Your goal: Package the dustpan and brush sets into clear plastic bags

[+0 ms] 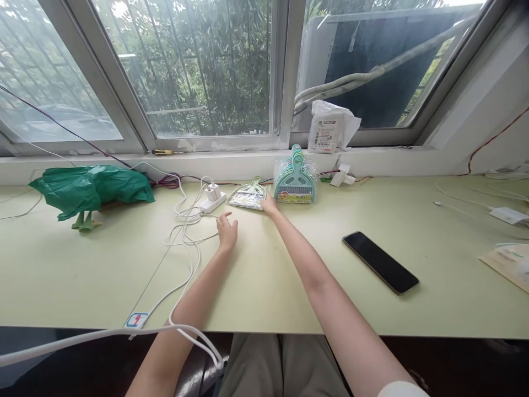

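Observation:
A small dustpan and brush set (249,195) in a clear wrapper lies near the back of the table, its pale green handle pointing at the window. My right hand (269,205) grips its right edge, thumb and fingers closed there. Just in front of the set is my left hand (227,231), empty, with fingers apart and slightly bent. To the right stands an upright row of similar wrapped dustpan sets (295,179), the front one blue-green, handles up.
White cables (192,218) and a power strip (212,204) lie on the left. A green plastic bag (97,187) sits farther left. A black phone (380,262) rests on the right. A white package (330,129) stands on the window sill (231,160), near a yellow-handled screwdriver (163,152).

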The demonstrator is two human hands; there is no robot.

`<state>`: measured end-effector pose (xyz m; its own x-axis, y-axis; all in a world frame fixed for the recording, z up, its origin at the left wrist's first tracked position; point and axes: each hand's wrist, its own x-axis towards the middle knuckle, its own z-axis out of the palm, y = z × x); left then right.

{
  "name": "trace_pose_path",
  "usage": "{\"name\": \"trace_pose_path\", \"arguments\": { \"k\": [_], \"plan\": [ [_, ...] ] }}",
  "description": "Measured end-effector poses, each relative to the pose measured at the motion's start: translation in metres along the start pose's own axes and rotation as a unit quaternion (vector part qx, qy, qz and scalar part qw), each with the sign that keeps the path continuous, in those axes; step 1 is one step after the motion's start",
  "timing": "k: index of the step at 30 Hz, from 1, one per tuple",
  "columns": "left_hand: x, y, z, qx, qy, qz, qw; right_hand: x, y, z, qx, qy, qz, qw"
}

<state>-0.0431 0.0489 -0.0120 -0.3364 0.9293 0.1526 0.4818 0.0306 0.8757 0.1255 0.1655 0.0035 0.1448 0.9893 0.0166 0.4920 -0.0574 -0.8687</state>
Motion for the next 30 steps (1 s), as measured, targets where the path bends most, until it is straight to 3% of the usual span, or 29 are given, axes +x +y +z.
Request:
{"name": "trace_pose_path", "arguments": {
  "k": [13, 18, 21, 26, 30],
  "plan": [
    [0.004, 0.003, 0.010, 0.096, -0.083, 0.082, 0.989, 0.039, 0.001, 0.027, -0.049, 0.041, -0.029, 0.998],
    [0.008, 0.000, 0.011, 0.091, -0.090, 0.097, 0.987, 0.035, 0.002, 0.035, -0.040, 0.055, -0.074, 0.995],
    [0.009, -0.003, 0.012, 0.091, -0.088, 0.107, 0.986, 0.020, 0.000, 0.034, -0.057, 0.082, -0.136, 0.986],
    [0.010, -0.006, 0.012, 0.101, -0.095, 0.123, 0.983, -0.021, 0.003, -0.001, -0.088, 0.153, -0.275, 0.945],
    [0.009, -0.005, 0.011, 0.114, -0.106, 0.126, 0.980, -0.034, 0.028, -0.057, -0.057, 0.326, -0.140, 0.933]
  ]
}}
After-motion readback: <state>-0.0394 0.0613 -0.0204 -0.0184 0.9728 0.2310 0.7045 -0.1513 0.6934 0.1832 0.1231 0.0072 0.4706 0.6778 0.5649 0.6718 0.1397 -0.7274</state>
